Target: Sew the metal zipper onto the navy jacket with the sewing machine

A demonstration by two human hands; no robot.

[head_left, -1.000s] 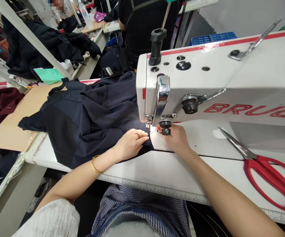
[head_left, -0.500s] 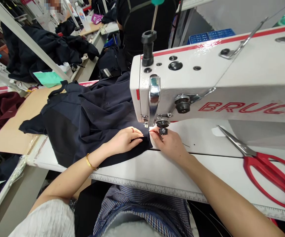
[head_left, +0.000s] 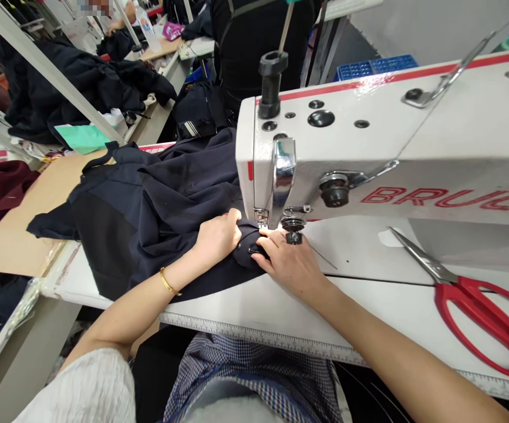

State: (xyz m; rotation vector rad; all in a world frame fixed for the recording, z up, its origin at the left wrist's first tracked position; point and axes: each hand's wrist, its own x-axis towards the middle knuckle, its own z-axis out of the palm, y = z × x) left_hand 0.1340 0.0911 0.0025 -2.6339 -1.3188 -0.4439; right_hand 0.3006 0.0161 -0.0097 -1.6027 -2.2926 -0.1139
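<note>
Partly hidden behind the sewing machine (head_left: 351, 135), the navy garment (head_left: 179, 188) lies bunched on the table (head_left: 298, 314); the left hand (head_left: 219, 237) curls closed on it; a tension knob (head_left: 293, 237) overlaps the right hand (head_left: 292, 261), whose grip is unclear.

Matt cloth (head_left: 175, 194), glossy sewing machine (head_left: 360, 141), scissor blades (head_left: 428, 261) — metal

Your L hand (head_left: 219, 238), w/ fingers curled, grips the navy cloth (head_left: 179, 194), just beside the needle area. Your R hand (head_left: 292, 261) has its fingers on the same cloth, under the head of the white sewing machine (head_left: 324, 147). Red-handled scissors (head_left: 474, 299) lie half-open on the tabletop (head_left: 258, 305), approx. R of your R hand.
</note>
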